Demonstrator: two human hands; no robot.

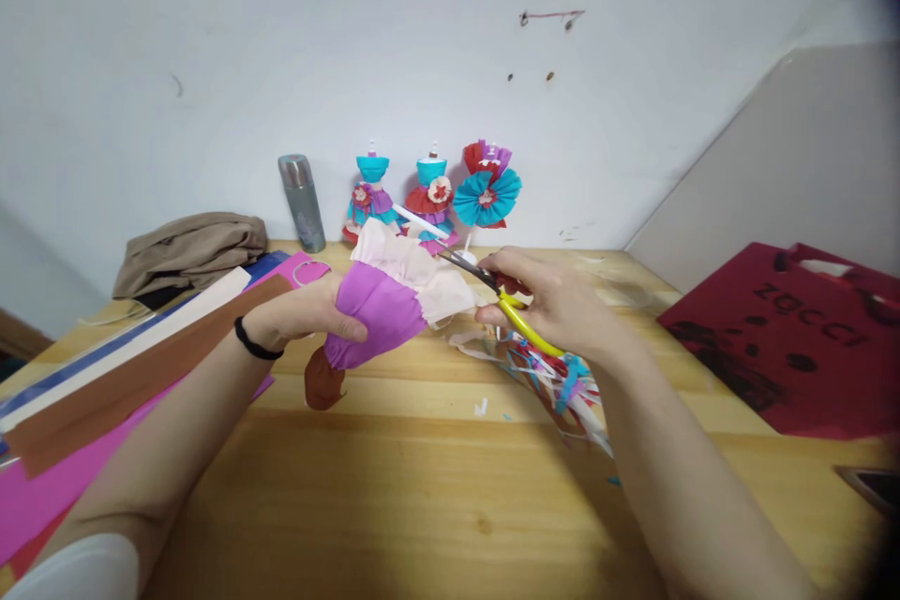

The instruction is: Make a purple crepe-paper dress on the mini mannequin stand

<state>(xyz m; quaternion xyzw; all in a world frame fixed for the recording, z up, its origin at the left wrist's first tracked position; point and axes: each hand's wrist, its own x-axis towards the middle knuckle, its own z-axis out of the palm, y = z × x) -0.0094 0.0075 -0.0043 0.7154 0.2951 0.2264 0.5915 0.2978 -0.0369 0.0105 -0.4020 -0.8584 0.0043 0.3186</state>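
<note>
My left hand (pixel 320 309) is closed around a crepe-paper dress (pixel 380 309), its thumb lying on the purple layer. The dress lies tilted, with a brown part at its lower left and a ruffled cream layer toward the upper right. In my right hand (pixel 548 295) is a pair of scissors (pixel 524 323) with yellow handles. Its dark blades point up and left, by the edge of the cream layer; whether they touch the paper I cannot tell. Beyond the hands stand small paper dresses on stands, a blue-topped one (pixel 372 171) and another (pixel 430 173).
A blue paper flower (pixel 487 197) and a grey flask (pixel 302 206) stand by the wall. Paper sheets (pixel 155 366) and brown cloth (pixel 189 253) lie left. Paper scraps (pixel 541 366) lie under my right hand. A red bag (pixel 787 347) is at right.
</note>
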